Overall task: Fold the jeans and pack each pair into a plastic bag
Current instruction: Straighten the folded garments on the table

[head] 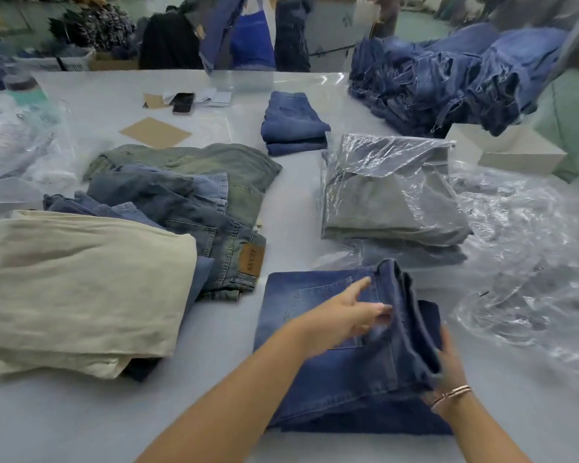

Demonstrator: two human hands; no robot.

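A pair of dark blue jeans [315, 379] lies partly folded on the white table in front of me. My left hand [345, 315] rests on top of it, thumb out, fingertips curled at the raised fold. My right hand [450, 369] grips the right edge of that lifted fold from below. A bagged pair of grey jeans [388, 195] in clear plastic sits just beyond. Loose clear plastic bags [522, 262] are spread at the right.
A beige folded pair [81, 289] and unfolded faded jeans [188, 195] lie at the left. A small folded blue stack [293, 125] sits mid-table, a big denim heap [448, 81] at the far right. A phone [183, 102], cardboard [155, 132] and a person [248, 31] are at the back.
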